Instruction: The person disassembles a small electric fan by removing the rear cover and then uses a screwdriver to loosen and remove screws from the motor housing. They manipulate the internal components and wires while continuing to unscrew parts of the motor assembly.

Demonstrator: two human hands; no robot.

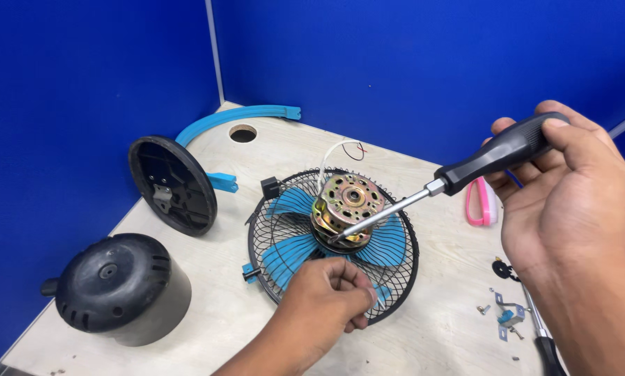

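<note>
A black wire fan grille (pixel 404 259) lies flat on the light wooden table (pixel 438 327), with blue fan blades (pixel 288 254) inside it. A brass-coloured fan motor (pixel 346 202) sits on top at the centre, white and red wires trailing behind it. My right hand (pixel 570 202) grips the black handle of a screwdriver (pixel 497 154); its metal shaft slants down to the motor's lower front edge. My left hand (pixel 332 296) rests on the grille's near side with fingers curled; whether it pinches anything is hidden.
A black motor housing (pixel 117 285) stands at the left. A black round base plate (pixel 173 182) leans upright behind it. A blue curved rim piece (pixel 236 120) lies at the back by a round table hole. Pink object (pixel 481 202), small screws and brackets (pixel 507 313) lie right.
</note>
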